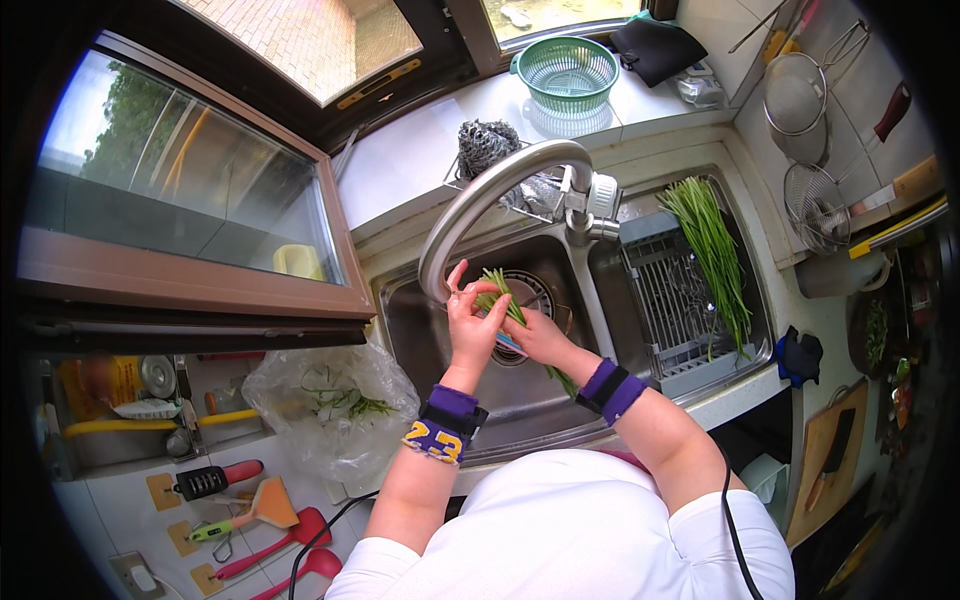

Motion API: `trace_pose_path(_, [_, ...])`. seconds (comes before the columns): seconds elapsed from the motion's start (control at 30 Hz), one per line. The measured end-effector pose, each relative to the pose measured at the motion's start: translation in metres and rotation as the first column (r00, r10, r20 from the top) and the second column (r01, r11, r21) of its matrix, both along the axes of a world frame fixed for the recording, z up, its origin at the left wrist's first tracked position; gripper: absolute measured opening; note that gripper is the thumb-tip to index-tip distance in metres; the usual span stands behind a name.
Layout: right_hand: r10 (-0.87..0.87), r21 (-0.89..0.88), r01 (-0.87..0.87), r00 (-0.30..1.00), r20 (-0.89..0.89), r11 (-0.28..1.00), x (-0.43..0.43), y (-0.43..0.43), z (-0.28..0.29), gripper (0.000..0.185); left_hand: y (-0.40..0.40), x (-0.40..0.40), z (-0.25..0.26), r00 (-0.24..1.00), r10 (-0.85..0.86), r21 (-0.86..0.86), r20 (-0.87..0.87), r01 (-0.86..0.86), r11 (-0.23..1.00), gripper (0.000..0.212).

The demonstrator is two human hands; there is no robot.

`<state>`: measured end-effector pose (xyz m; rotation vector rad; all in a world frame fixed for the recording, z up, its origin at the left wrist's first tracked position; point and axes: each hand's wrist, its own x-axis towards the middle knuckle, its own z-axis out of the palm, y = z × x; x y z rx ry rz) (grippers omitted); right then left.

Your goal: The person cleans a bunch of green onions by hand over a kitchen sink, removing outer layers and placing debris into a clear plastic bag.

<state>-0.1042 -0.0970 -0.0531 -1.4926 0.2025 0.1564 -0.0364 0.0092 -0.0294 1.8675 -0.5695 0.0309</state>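
Note:
Over the left sink basin (pixel 420 352), my right hand (pixel 541 339) is closed around a small bunch of green chives (pixel 501 289). The bunch slants, cut ends up and left, leafy ends hanging below my palm. My left hand (pixel 471 330) has its thumb and a finger at the cut ends, other fingers spread under the curved metal faucet (pixel 487 187). A thin blue and pink strip (pixel 511 344) shows between my hands; what it is cannot be told. In the right basin, a larger bunch of chives (pixel 709 262) lies on a grey drain rack (pixel 660 300).
A clear plastic bag (pixel 330 435) with green scraps sits left of the sink. Behind the faucet stands a green colander (pixel 568 75) on the ledge. An open window sash (pixel 187 195) juts in at left. Strainers (pixel 796 97) hang at right, near a cutting board with a cleaver (pixel 836 442).

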Motion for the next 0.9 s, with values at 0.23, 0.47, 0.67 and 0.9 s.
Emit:
trace_pose_path(0.23, [-0.024,-0.098,0.03,0.997,0.067,0.995,0.0,0.002,-0.009,0.041,0.003,0.005,-0.014,0.996,0.03,0.181,0.089,-0.046,0.982,0.018])
trace_pose_path(0.47, [-0.064,-0.156,0.078,0.994,0.093,0.985,0.001,0.001,-0.017,0.043,-0.003,0.001,-0.003,0.996,0.04,0.127,0.075,-0.049,0.991,0.015])
trace_pose_path(0.67, [-0.034,-0.322,0.043,0.999,0.033,0.946,0.001,-0.001,-0.018,0.036,-0.002,0.001,-0.005,0.994,0.079,0.163,0.072,-0.09,0.982,0.016])
trace_pose_path(0.9, [-0.023,-0.323,0.044,0.997,0.068,0.945,0.001,-0.001,-0.018,0.035,0.003,0.01,-0.018,0.98,0.067,0.062,-0.186,-0.057,0.996,0.015])
